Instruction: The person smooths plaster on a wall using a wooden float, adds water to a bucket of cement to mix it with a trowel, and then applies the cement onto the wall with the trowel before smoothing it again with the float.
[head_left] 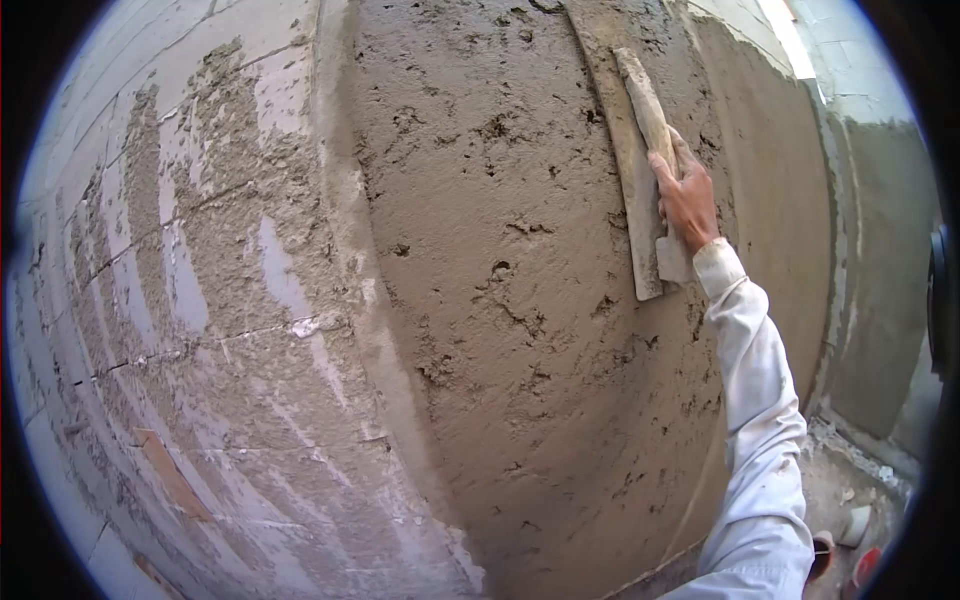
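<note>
My right hand (687, 196) is wrapped around the wooden handle of a long plastering float (638, 235). The float stands nearly upright, its long face lying along the wet grey-brown plaster (500, 350) on the wall. Rough pits and small holes mark the plaster left of the float and below it. A white, stained sleeve covers my right arm, which reaches up from the lower right. No part of my left hand shows.
Left of a vertical plaster strip (345, 200), the block wall (190, 280) carries mortar smears. Smoother plaster (775, 190) covers the wall at right, near a corner. At lower right, a white container (856, 526) and a red container (866, 566) sit on the floor.
</note>
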